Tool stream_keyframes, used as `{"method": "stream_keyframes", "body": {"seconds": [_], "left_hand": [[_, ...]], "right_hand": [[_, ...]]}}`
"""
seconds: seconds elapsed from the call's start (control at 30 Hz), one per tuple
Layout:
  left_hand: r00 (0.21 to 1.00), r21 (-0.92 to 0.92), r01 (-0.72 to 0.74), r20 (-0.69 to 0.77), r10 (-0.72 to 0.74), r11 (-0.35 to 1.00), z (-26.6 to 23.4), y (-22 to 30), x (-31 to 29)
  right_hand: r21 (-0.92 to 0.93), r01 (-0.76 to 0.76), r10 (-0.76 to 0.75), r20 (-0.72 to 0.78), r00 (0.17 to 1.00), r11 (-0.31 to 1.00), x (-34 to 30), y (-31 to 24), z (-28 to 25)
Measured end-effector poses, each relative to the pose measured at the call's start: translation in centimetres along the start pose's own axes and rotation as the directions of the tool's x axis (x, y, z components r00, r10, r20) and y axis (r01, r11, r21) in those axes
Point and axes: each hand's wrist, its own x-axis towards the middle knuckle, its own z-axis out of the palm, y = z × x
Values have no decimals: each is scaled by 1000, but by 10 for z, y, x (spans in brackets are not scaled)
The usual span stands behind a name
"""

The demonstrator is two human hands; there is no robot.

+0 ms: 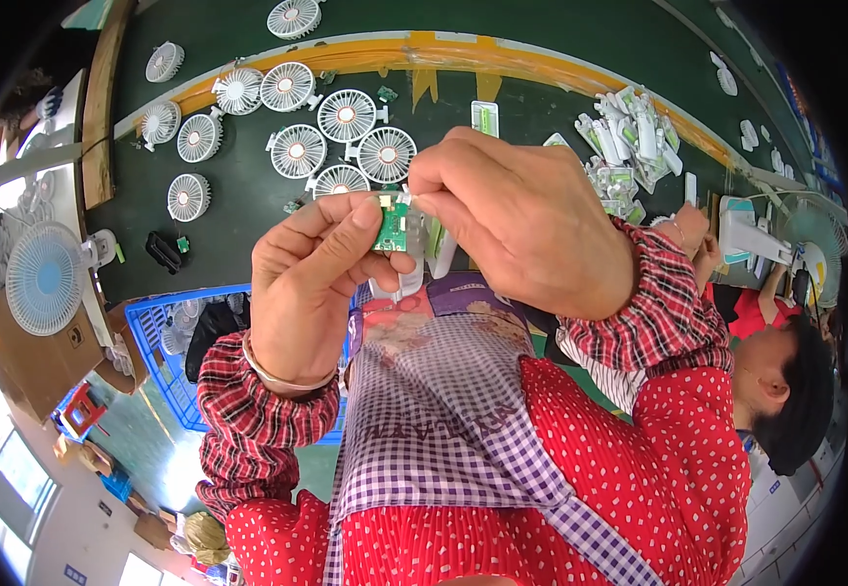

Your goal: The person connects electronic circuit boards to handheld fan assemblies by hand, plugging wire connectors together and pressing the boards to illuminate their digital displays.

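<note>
A small green circuit board [393, 227] is pinched between the thumb and fingers of my left hand [311, 269]. Close against the board's right edge, my right hand [531, 220] is closed with its fingertips pressed together. Whatever it grips there is too small to make out. Just below the board shows part of a white plastic piece [399, 287], partly hidden by my fingers. Beyond my hands, several white round fan heads [347, 116] lie grouped on the dark green table [238, 210].
A heap of white handle parts [629, 142] lies to the right. Yellow tape [365, 59] runs along a ridge across the table. A blue crate [165, 391] stands below the table's left side. At the right, another person's hand [689, 230] works nearby. A standing fan [46, 276] is at the left.
</note>
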Motion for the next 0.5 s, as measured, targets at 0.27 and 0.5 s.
{"method": "stream_keyframes", "body": {"seconds": [0.27,0.5], "left_hand": [[1000,27,-13,-3,13,1000,2,-3,2],[994,117,-107,-8,109,987,6,-8,0]], "right_hand": [[5,-31,31,40,999,1000,-2,1,-2],[1,-57,56,75,996,998,-1,-1,-4]]}}
